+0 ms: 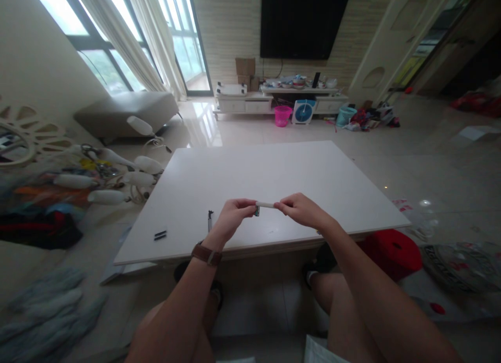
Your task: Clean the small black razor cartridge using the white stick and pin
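Right hand [298, 208] — pale stick [266, 205], table edge [282, 242] near

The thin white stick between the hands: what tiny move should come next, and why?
Perhaps tilt the thin white stick a little: the left hand and right hand hold it, one at each end, and a small dark piece shows just below its left end. A tilt might show whether the two are joined; I can't tell from here.
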Action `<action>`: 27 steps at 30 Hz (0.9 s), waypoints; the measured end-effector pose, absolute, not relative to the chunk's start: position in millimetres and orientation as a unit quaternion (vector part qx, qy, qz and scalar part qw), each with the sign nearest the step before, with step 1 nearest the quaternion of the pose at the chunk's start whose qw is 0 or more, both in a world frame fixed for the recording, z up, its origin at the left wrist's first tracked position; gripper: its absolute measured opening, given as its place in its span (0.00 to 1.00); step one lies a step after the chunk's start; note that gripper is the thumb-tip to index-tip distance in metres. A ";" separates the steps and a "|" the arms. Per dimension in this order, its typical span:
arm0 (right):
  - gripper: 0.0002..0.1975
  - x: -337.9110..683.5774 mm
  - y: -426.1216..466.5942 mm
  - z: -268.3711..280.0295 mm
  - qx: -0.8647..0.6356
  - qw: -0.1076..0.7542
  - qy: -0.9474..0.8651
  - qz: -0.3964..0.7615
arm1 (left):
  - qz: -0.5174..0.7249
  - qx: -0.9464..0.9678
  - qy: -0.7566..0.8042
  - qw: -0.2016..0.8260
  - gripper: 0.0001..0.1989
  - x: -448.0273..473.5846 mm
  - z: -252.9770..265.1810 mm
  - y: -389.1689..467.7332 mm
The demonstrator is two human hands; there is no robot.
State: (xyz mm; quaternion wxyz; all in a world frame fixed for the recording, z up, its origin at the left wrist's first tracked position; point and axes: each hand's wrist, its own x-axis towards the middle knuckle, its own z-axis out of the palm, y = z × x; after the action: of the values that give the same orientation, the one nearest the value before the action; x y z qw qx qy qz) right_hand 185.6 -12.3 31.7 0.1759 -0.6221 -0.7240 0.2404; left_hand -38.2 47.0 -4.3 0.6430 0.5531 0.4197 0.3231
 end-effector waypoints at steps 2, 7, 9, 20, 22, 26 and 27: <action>0.27 186.5 -11.7 29.9 -0.642 0.173 -0.711 0.227 | 0.324 0.554 0.422 0.640 0.12 -38.1 -4.2 46.8; 0.27 186.0 -12.6 30.3 -0.642 0.185 -0.713 0.212 | 0.329 0.539 0.419 0.652 0.13 -38.5 -5.4 48.0; 0.27 184.3 -13.7 31.4 -0.629 0.164 -0.724 0.232 | 0.331 0.541 0.419 0.649 0.13 -39.0 -5.1 48.1; 0.25 178.6 -14.6 34.2 -0.686 0.154 -0.699 0.129 | 0.336 0.542 0.424 0.643 0.14 -39.8 -7.8 49.1; 0.26 178.0 -14.1 33.5 -0.695 0.169 -0.690 0.110 | 0.338 0.536 0.426 0.646 0.14 -39.9 -8.8 49.5; 0.27 176.7 -13.2 32.2 -0.658 0.154 -0.720 0.159 | 0.347 0.529 0.431 0.643 0.13 -40.1 -9.7 50.0; 0.26 176.4 -13.1 32.1 -0.671 0.155 -0.710 0.144 | 0.349 0.528 0.431 0.643 0.13 -40.2 -9.9 50.1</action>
State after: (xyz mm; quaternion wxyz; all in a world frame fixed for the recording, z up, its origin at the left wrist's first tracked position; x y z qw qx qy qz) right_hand 176.4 -13.1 32.1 0.1545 -0.6714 -0.7103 0.1444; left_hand -40.2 50.1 -9.9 0.6428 0.5284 0.4313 0.3487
